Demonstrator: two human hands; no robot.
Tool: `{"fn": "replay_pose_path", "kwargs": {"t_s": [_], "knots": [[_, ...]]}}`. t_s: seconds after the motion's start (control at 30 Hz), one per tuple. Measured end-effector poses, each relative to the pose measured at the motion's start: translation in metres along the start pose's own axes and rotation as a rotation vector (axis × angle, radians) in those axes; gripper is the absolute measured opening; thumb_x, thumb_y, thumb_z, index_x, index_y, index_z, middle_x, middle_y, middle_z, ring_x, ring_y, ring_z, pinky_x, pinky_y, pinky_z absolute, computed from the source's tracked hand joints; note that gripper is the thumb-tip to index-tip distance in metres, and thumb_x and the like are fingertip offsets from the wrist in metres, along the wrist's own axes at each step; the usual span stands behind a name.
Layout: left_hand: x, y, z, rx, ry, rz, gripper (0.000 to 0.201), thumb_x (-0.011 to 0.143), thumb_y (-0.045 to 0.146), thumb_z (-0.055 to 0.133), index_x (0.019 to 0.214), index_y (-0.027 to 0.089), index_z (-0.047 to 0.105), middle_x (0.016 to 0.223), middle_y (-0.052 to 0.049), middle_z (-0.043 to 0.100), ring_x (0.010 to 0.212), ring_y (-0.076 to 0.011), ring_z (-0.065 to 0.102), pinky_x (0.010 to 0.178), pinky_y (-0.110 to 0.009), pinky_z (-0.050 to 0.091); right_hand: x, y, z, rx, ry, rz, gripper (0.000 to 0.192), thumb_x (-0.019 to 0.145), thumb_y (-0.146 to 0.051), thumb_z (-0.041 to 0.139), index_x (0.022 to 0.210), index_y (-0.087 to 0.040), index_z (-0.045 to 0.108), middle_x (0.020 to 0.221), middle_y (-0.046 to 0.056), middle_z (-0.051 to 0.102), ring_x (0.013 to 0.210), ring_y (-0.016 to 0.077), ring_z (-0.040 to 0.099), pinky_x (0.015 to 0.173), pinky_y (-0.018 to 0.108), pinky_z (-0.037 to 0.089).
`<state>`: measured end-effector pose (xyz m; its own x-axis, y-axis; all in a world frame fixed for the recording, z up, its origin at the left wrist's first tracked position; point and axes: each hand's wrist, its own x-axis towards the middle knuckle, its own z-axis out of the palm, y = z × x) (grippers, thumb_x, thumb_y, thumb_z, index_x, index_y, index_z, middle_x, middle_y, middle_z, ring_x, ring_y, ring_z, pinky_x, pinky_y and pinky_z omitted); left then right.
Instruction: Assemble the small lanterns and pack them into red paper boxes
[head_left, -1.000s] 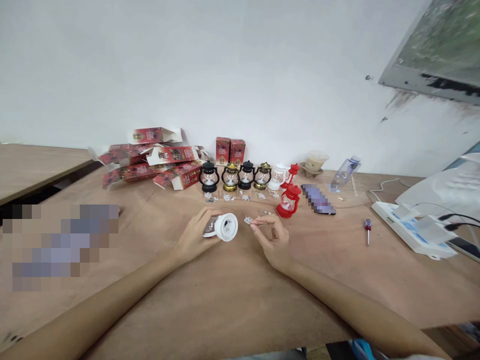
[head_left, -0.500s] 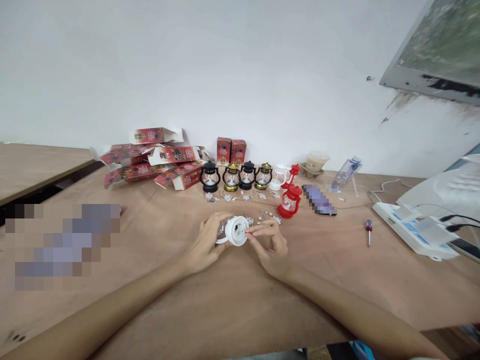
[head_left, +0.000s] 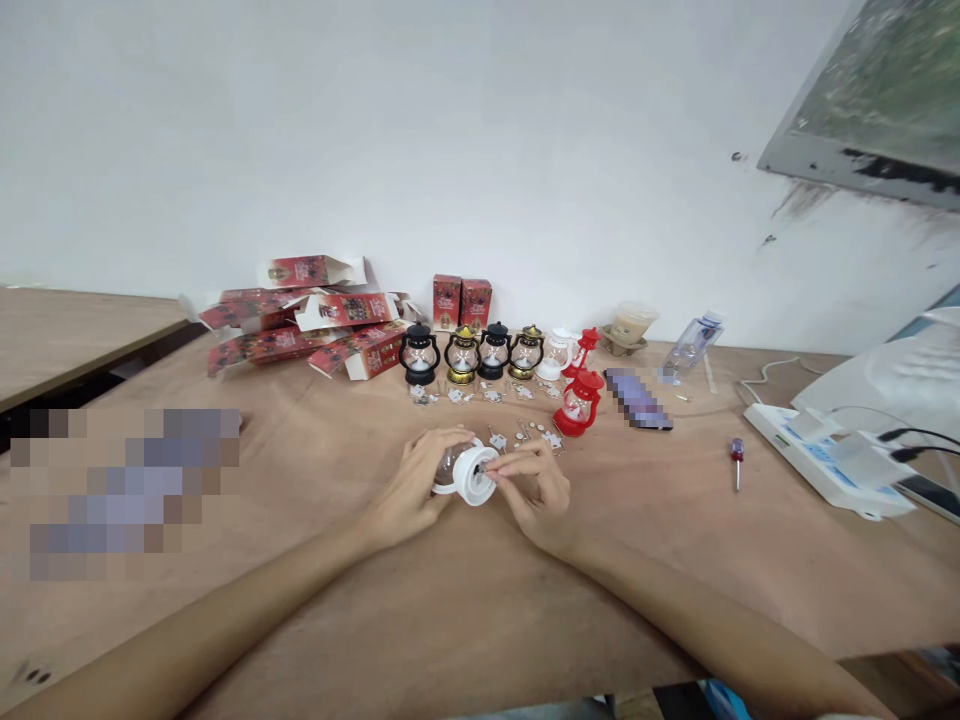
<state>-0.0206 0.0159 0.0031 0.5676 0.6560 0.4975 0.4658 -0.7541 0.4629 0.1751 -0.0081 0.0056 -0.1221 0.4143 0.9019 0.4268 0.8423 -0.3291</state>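
- Your left hand (head_left: pixel 411 490) is wrapped around the little white lantern (head_left: pixel 466 470), tipped on its side above the wooden table (head_left: pixel 465 600), base turned to your right.
- Your right hand (head_left: pixel 537 492) pinches something tiny against that base; what it is cannot be told.
- It looks like a fitting step, so go slow and press gently.
- Behind the white lantern stand a row of small lanterns (head_left: pixel 480 352), with red boxes (head_left: pixel 300 312) beyond them by a white wall (head_left: pixel 390 140).
- A screwdriver (head_left: pixel 737 462) lies well to its right.

Nothing legible here: the red boxes (head_left: pixel 300 320) by the wall carry print, far too small to read (same for the two upright ones (head_left: pixel 460 302)), and the blurred patches give nothing.
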Motion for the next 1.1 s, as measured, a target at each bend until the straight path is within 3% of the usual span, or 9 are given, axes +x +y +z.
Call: {"fn": "replay_pose_path", "kwargs": {"t_s": [0.2, 0.33, 0.47, 0.6, 0.83, 1.1], "knots": [[0.002, 0.001, -0.001, -0.076, 0.042, 0.012, 0.049, 0.079, 0.013, 0.051, 0.125, 0.023, 0.037, 0.127, -0.013, 0.051, 0.122, -0.0254, 0.047, 0.099, -0.045, 0.041, 0.001, 0.001, -0.002, -0.009, -0.002, -0.018, 0.02, 0.083, -0.008, 0.059, 0.092, -0.025, 0.052, 0.083, 0.002, 0.07, 0.075, 0.0172, 0.061, 0.069, 0.035, 0.049], [0.005, 0.003, -0.004, -0.168, 0.159, -0.064, 0.043, 0.078, 0.018, 0.056, 0.118, 0.021, 0.04, 0.122, -0.013, 0.052, 0.119, -0.0253, 0.049, 0.099, -0.044, 0.042, 0.006, 0.019, -0.013, -0.107, -0.002, 0.009, 0.019, 0.084, -0.007, 0.052, 0.094, -0.023, 0.052, 0.088, 0.004, 0.068, 0.079, 0.018, 0.061, 0.072, 0.036, 0.048], [0.006, 0.002, -0.005, -0.295, 0.262, -0.21, 0.044, 0.072, 0.024, 0.064, 0.109, 0.02, 0.041, 0.119, -0.012, 0.054, 0.111, -0.0248, 0.055, 0.09, -0.041, 0.048, 0.01, 0.046, -0.027, -0.403, -0.262, 0.145, 0.015, 0.08, -0.009, 0.05, 0.09, -0.02, 0.055, 0.086, 0.007, 0.067, 0.084, 0.0225, 0.057, 0.075, 0.039, 0.044], [0.007, -0.001, -0.003, -0.391, 0.309, -0.296, 0.046, 0.066, 0.025, 0.068, 0.102, 0.02, 0.042, 0.116, -0.011, 0.056, 0.105, -0.0247, 0.058, 0.087, -0.04, 0.049, 0.009, 0.058, -0.031, -0.469, -0.427, 0.195, 0.023, 0.071, -0.006, 0.053, 0.089, -0.018, 0.059, 0.087, 0.007, 0.067, 0.09, 0.0246, 0.054, 0.08, 0.039, 0.04], [0.006, -0.002, -0.002, -0.392, 0.277, -0.291, 0.046, 0.064, 0.024, 0.068, 0.102, 0.02, 0.043, 0.115, -0.011, 0.057, 0.105, -0.026, 0.058, 0.087, -0.042, 0.048, 0.005, 0.06, -0.026, -0.535, -0.52, 0.282, 0.025, 0.077, -0.006, 0.049, 0.096, -0.019, 0.059, 0.096, 0.008, 0.068, 0.098, 0.0249, 0.052, 0.084, 0.038, 0.037], [0.006, -0.002, -0.001, -0.382, 0.246, -0.288, 0.047, 0.063, 0.023, 0.069, 0.103, 0.02, 0.044, 0.114, -0.011, 0.059, 0.104, -0.0242, 0.06, 0.085, -0.037, 0.049, 0.004, 0.064, -0.025, -0.541, -0.525, 0.307, 0.022, 0.079, -0.006, 0.051, 0.093, -0.02, 0.061, 0.097, 0.006, 0.069, 0.095, 0.025, 0.052, 0.083, 0.039, 0.039]]}}
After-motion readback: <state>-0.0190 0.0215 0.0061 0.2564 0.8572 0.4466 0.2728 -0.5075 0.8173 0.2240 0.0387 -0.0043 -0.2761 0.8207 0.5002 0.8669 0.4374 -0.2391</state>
